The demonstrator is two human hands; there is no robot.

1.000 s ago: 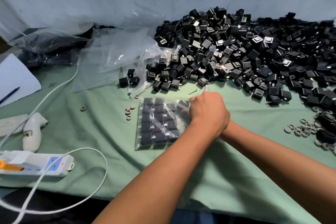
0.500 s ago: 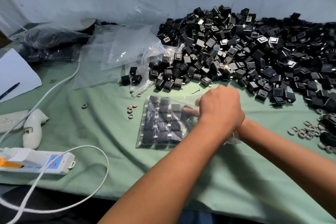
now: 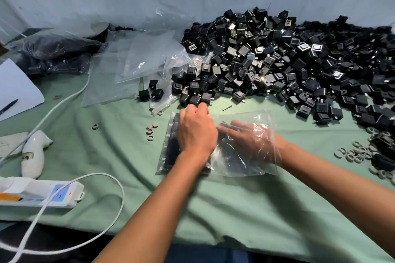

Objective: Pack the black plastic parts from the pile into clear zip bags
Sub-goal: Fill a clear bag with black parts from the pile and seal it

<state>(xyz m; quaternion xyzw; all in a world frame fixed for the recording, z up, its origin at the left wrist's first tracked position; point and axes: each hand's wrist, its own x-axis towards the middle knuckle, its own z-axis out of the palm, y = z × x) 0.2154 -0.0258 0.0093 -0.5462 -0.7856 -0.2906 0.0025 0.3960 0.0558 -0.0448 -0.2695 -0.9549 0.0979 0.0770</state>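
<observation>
Head view looks down on a green-covered bench (image 3: 245,209). A clear zip bag (image 3: 241,162) lies flat, with rows of black parts inside. The left hand (image 3: 196,132) rests on the bag, fingers curled at its far edge. The right hand (image 3: 250,139) lies flat-fingered inside it. The pile (image 3: 277,64) sits just behind.

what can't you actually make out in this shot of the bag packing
Head view only:
- How many parts sit in the zip bag: the left hand covers much of them.
- The right hand is inside the bag; creased plastic glare hides what its fingers do.
- The black parts pile is cut off by the right edge.
- Contents of the filled bags at far left: dim plastic blurs them.
</observation>
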